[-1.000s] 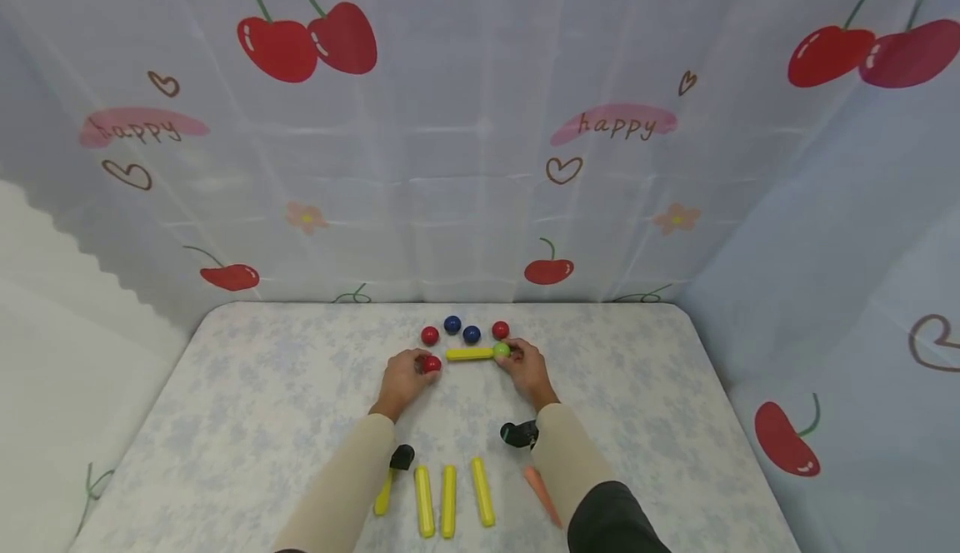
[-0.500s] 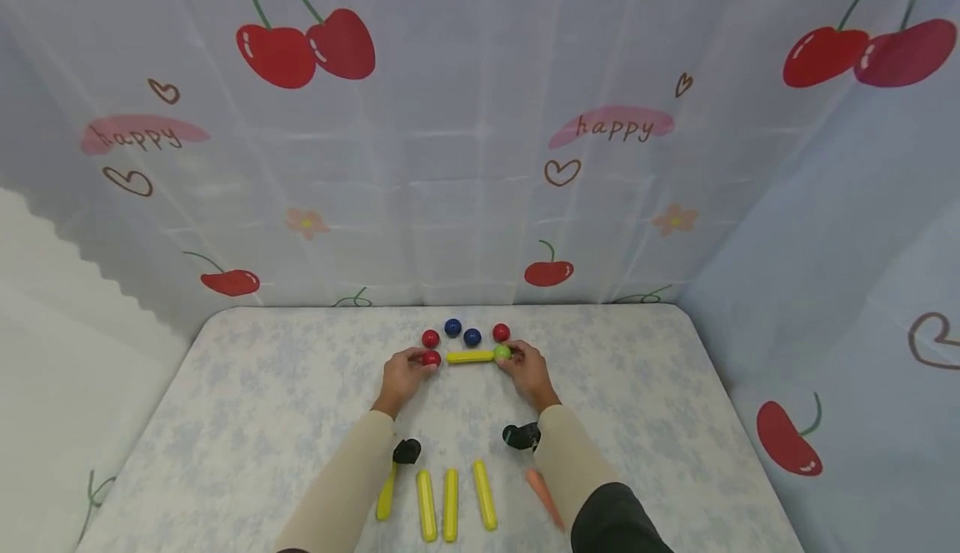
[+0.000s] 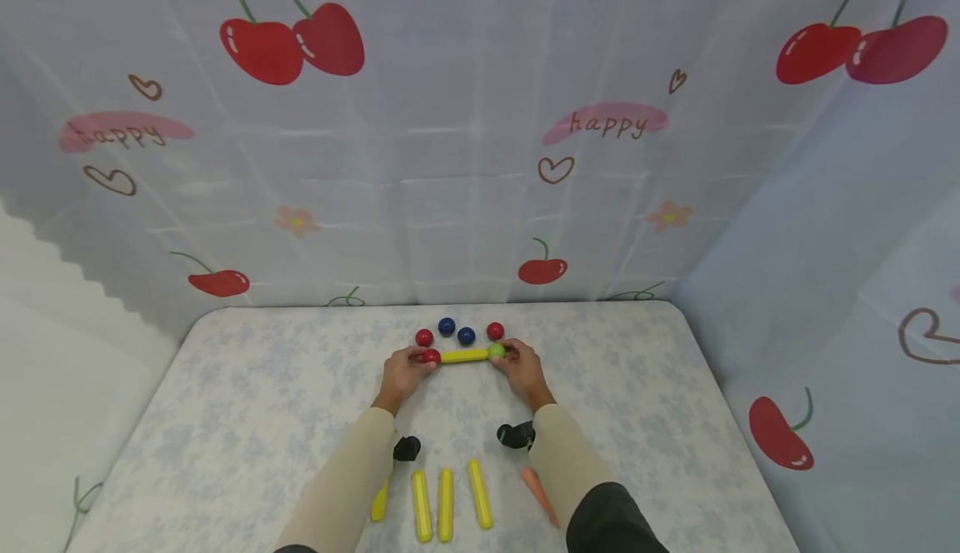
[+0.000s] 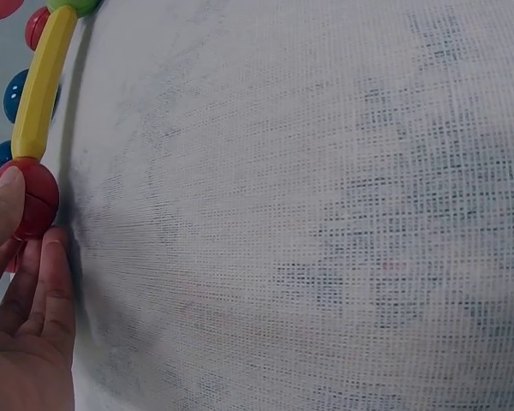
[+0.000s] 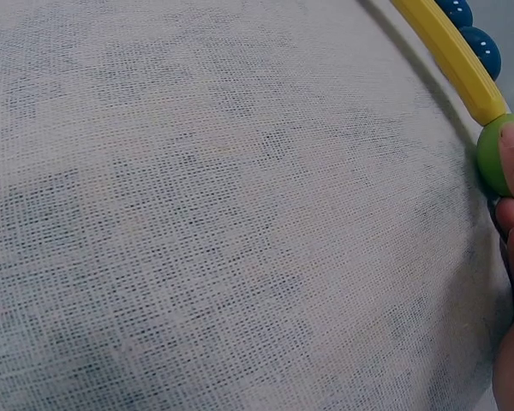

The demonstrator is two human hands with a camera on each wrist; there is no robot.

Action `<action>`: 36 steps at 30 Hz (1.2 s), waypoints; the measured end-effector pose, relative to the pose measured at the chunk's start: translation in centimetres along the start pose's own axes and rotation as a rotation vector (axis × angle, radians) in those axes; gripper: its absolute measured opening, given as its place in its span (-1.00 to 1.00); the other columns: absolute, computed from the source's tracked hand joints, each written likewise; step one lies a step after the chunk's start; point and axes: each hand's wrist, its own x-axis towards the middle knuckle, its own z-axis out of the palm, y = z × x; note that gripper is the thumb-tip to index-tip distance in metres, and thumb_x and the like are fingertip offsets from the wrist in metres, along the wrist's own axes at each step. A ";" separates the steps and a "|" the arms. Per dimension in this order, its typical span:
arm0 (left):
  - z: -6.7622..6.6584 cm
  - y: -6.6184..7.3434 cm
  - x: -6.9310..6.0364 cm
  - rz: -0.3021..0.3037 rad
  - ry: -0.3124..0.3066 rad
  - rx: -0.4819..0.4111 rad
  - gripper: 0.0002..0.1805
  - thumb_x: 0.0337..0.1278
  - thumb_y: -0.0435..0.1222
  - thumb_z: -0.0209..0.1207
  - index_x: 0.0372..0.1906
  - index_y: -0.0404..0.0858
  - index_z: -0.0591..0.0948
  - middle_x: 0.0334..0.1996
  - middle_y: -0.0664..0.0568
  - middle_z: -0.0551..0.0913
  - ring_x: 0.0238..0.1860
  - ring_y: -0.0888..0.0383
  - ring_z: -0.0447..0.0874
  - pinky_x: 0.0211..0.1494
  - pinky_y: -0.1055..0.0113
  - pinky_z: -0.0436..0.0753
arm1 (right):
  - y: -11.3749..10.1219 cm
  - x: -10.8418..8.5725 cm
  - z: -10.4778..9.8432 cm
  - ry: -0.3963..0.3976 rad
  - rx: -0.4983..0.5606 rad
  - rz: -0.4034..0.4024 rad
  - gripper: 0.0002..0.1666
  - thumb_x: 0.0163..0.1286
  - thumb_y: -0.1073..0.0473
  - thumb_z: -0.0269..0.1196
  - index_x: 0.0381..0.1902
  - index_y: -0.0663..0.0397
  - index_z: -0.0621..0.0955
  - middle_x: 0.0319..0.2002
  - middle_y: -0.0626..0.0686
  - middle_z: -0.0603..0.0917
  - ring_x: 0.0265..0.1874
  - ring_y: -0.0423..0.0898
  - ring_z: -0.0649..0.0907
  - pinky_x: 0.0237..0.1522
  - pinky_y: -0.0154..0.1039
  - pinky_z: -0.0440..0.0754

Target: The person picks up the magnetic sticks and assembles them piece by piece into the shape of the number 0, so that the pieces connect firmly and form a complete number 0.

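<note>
Above the far half of the bench (image 3: 225,420), the left hand (image 3: 400,374) pinches a red ball (image 3: 431,356) between thumb and fingers, and the right hand (image 3: 527,372) pinches a green ball (image 3: 497,351) the same way. Between them a yellow rod (image 3: 465,356) runs from ball to ball, its ends meeting both (how deeply either end is seated, I cannot tell).

That three-part piece looks like the only joining done so far, with the red end perhaps not fully home. Everything else lies loose. Just beyond the rod sit two blue balls (image 3: 446,326), with one spare red ball (image 3: 424,337) to their left and another red ball (image 3: 495,331) to their right.

Nearer the person, three yellow rods (image 3: 446,505) lie side by side, well apart from the balls; a fourth yellow rod (image 3: 380,501) is partly hidden by the left sleeve. An orange stick (image 3: 540,496) lies beside the right sleeve. None of these has a ball on it.
</note>
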 end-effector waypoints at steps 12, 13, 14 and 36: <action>-1.3 -0.2 -0.2 -0.049 -0.088 0.095 -0.48 0.12 -0.24 0.33 0.19 -0.26 0.50 -0.05 -0.14 0.61 -0.03 -0.05 0.56 0.04 0.12 0.58 | -0.4 0.0 0.0 -0.001 -0.012 0.020 -0.54 0.30 0.19 0.31 0.16 0.11 0.56 -0.10 0.06 0.60 -0.25 -0.07 0.49 -0.16 -0.18 0.48; -1.6 -0.3 -0.3 -0.040 -0.099 0.120 -0.49 0.12 -0.23 0.33 0.18 -0.25 0.51 -0.07 -0.13 0.61 -0.05 -0.03 0.56 0.03 0.12 0.58 | -0.4 0.1 0.0 -0.002 -0.010 0.020 -0.54 0.31 0.19 0.31 0.16 0.11 0.56 -0.09 0.06 0.60 -0.25 -0.07 0.49 -0.15 -0.18 0.48; -2.0 -0.4 -0.5 -0.028 -0.111 0.148 -0.51 0.12 -0.22 0.33 0.16 -0.24 0.52 -0.09 -0.10 0.61 -0.06 -0.01 0.57 0.02 0.12 0.58 | -0.4 0.1 0.0 -0.005 -0.011 0.020 -0.54 0.31 0.19 0.31 0.16 0.11 0.56 -0.08 0.06 0.60 -0.24 -0.06 0.49 -0.14 -0.18 0.48; -6.6 -5.6 -11.8 -0.053 -0.199 0.285 -0.52 -0.10 -0.14 0.45 -0.06 -0.24 0.57 -0.42 0.05 0.50 -0.46 0.13 0.41 -0.40 0.25 0.40 | 0.0 0.0 0.3 0.007 -0.017 0.032 -0.53 0.32 0.18 0.31 0.17 0.12 0.55 -0.03 0.10 0.59 -0.17 -0.01 0.49 -0.07 -0.11 0.48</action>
